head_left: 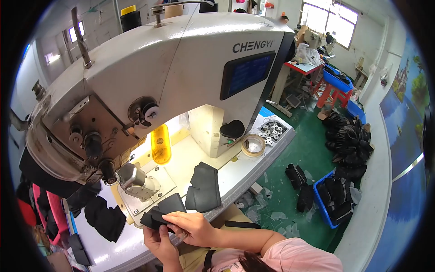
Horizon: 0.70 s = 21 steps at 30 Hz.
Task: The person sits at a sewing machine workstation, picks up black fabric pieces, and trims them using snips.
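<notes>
Both my hands are at the front edge of the sewing table, closed on a folded black fabric piece [155,218]. My left hand [159,245] grips it from below with thumb and fingers. My right hand [194,229] lies over its right side, fingers pressed onto it. Just behind, another black panel [171,205] lies on the table, partly overlapped by the held piece. A stack of black panels [203,187] rests to the right. The sewing machine [181,59] stands over them, its needle area [113,174] left of and beyond my hands.
More black pieces [105,220] lie on the left of the table. A tray of bobbins [273,132] and a tape roll [253,145] sit at the right end. On the green floor are scraps, black bundles [349,140] and a blue basket [335,223].
</notes>
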Tool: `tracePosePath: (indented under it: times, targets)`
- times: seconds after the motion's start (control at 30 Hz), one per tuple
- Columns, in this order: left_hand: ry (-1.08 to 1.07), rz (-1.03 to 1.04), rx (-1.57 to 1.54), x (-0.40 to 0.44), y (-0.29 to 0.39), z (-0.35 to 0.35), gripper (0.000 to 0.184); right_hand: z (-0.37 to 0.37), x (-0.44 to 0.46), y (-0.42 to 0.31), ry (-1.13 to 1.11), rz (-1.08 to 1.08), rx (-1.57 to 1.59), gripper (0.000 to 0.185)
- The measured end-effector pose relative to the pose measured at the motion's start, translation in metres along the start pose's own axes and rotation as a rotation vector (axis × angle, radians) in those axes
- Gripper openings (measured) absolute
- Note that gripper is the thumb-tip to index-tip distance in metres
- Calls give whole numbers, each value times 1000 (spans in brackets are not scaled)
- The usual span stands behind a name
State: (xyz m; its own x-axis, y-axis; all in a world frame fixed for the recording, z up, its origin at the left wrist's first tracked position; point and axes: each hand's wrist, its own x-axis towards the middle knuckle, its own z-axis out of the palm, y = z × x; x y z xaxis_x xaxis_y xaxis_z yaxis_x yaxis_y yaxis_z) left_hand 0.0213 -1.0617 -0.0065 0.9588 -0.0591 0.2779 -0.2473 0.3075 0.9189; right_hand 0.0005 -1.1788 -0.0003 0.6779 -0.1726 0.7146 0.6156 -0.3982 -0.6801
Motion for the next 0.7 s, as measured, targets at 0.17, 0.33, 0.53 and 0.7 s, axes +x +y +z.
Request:
tracePosePath:
  times: [0.17,0.33,0.53,0.7]
  targets:
    - [53,-10,47,3,5,7,34,-5,3,5,19,109,46,26]
    - [54,-24,166,5,11,3,19,-13,10,5,9,76,-154,24]
    - [27,-100,-64,7,4,1,14,-1,8,6,-155,82,-62,24]
    - [34,-170,-102,7,6,0,14,0,11,4,-166,35,-75,31]
